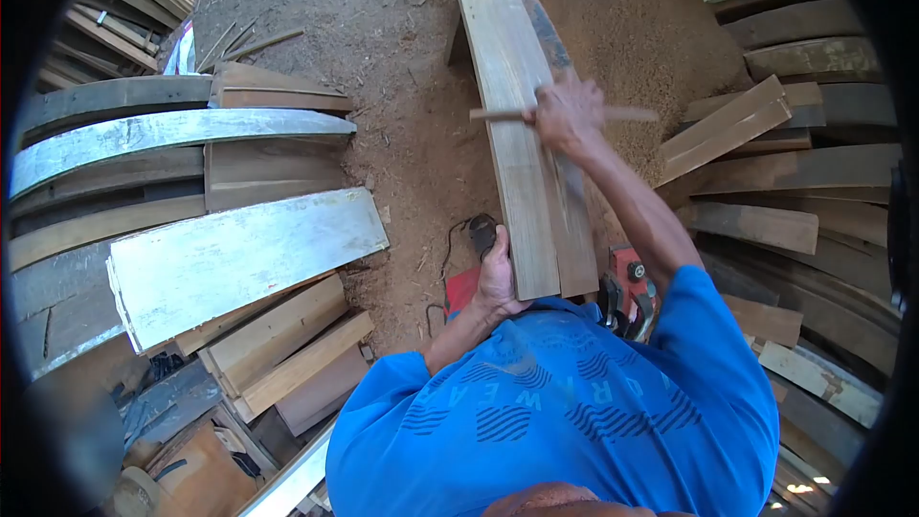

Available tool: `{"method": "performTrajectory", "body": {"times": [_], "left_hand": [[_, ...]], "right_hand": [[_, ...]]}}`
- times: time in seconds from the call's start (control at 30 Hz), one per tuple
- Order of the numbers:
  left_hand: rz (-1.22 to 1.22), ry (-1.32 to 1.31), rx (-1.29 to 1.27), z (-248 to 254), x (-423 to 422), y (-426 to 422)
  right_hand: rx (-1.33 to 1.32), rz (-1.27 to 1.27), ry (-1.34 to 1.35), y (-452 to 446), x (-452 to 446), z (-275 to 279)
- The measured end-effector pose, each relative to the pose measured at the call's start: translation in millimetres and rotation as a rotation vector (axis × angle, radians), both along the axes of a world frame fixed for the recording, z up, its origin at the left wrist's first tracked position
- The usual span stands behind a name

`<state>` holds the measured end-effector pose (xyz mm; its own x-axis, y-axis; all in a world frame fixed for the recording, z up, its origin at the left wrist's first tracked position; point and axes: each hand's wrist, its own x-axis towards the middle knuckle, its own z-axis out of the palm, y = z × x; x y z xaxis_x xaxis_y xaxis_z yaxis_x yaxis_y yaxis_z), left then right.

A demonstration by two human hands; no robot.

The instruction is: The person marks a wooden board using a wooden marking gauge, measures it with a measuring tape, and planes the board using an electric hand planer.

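Wore a blue shirt [536,402], nearest of all, right up at the near end of a long pale board [522,191]. Grasped that board by its near left edge with the left hand [496,278], thumb along the side, other fingers mostly hidden. Noted a red machine [632,289] just right of the near end, and a dark tool [483,236] just beyond the left hand. Saw a browner plank [574,249] along the board's right side, and a white board [249,263] on stacked timber to the left. Farther along, clenched the right hand [570,115] round a thin stick [503,116] set crosswise over the board; could not tell touching from hovering. Saw piled planks [833,172] on the right and, farthest, sawdust [651,29] right of the board.
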<state>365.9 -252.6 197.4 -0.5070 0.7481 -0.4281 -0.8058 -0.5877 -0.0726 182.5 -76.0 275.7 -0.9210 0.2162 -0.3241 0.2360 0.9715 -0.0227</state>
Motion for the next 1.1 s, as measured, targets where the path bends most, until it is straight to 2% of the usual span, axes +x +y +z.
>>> {"method": "performTrajectory", "body": {"times": [0.1,0.23,0.33,0.43,0.63,0.73,0.83,1.03,1.1], "left_hand": [[-0.028,0.0,-0.027,1,-2,-5],[-0.047,0.013,-0.02,11,-4,-6],[0.016,0.134,0.015,13,-5,-10],[0.091,0.34,-0.234,23,-9,-15],[0.053,0.242,-0.294,7,-9,-34],[0.003,0.381,-0.39,-8,-4,-34],[0.11,0.74,-0.722,-11,-5,-25],[-0.02,0.738,-0.641,-16,2,-38],[-0.054,0.756,-0.65,-11,16,-35]], "right_hand": [[0.013,-0.029,0.001,1,-39,-13],[0.011,-0.023,-0.008,7,-50,-14],[-0.014,-0.018,-0.008,5,-46,-8],[-0.009,-0.024,0.001,0,-43,-12],[0.028,-0.04,-0.004,-7,-102,-36],[0.042,-0.028,0.055,4,-113,-47],[0.02,-0.015,0.049,14,-108,-54],[-0.283,0.068,0.131,56,-84,-62],[-0.276,0.043,0.087,61,-67,-60]]}}
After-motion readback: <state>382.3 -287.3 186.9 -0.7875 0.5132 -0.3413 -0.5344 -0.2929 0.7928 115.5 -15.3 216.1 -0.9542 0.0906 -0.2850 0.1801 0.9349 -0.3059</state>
